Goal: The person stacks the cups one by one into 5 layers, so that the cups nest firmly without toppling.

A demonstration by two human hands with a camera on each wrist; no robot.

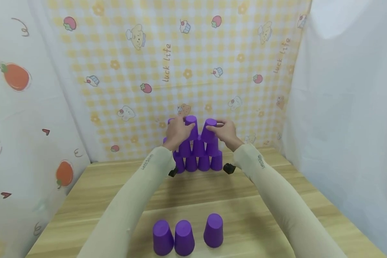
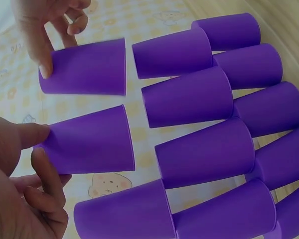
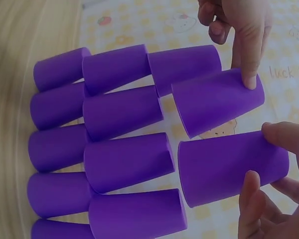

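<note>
My left hand [image 1: 176, 133] pinches an upside-down purple cup [image 1: 192, 129] near its base end, thumb on one side and fingers on the other. In the same way my right hand [image 1: 226, 133] grips a second purple cup [image 1: 208, 132], which tilts slightly. Both cups hover over the second row of a purple cup pyramid [image 1: 198, 147], a small gap under their rims in the left wrist view. One third-row cup [image 2: 124, 211] stands on the pyramid's left, beside the left hand's cup and partly behind that hand in the head view. Below lies the bottom row [image 3: 60, 149] of several cups.
Nearer on the wooden table [image 1: 116, 200] stand three upside-down purple cups: two side by side, a left one [image 1: 163, 238] and a middle one [image 1: 184, 238], and one apart [image 1: 214, 231] to the right. A yellow checked cloth [image 1: 193, 53] hangs close behind the pyramid.
</note>
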